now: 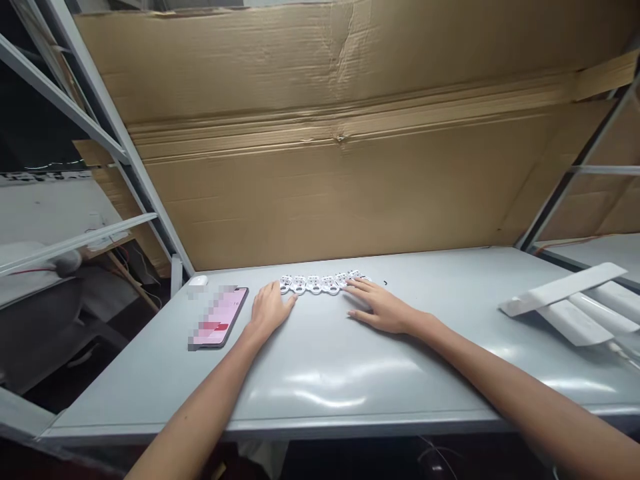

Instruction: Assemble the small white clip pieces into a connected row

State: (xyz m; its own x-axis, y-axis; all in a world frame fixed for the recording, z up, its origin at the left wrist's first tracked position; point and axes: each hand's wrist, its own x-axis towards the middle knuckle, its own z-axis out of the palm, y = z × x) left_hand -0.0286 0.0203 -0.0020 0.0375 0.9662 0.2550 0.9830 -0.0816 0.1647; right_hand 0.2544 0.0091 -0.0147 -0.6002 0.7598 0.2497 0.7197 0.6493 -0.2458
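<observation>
Grey table top [325, 380], smooth and a bit shiny, fills the near part of the view. Both bare forearms come in from the bottom edge and go over it.

The left hand [267, 310] lies palm down on the table, fingers spread and relaxed, w/ nothing grasped. The right hand [383, 310] is also flat and released, palm down, and holds nothing.

Just left of the left hand lies a phone [219, 317] w/ a pink screen, flat on the table, near the hand but not touching it.

Just beyond the hands, at the far middle of the table, is a row of small white plastic parts [315, 285], laid side by side, approx. parallel to the back edge. The right fingers rest on the right end of the row. The left fingertips are at its left end; I cannot tell if they really touch it.

A small white object [197, 281] sits beyond the phone, near the back left corner. On the right side, well apart from the hands, lie long white strips [565, 300], one across the others.

Behind the table stands a big creased cardboard sheet [340, 187]. At the left of it, a grey metal frame [100, 113] goes up at a slant.
</observation>
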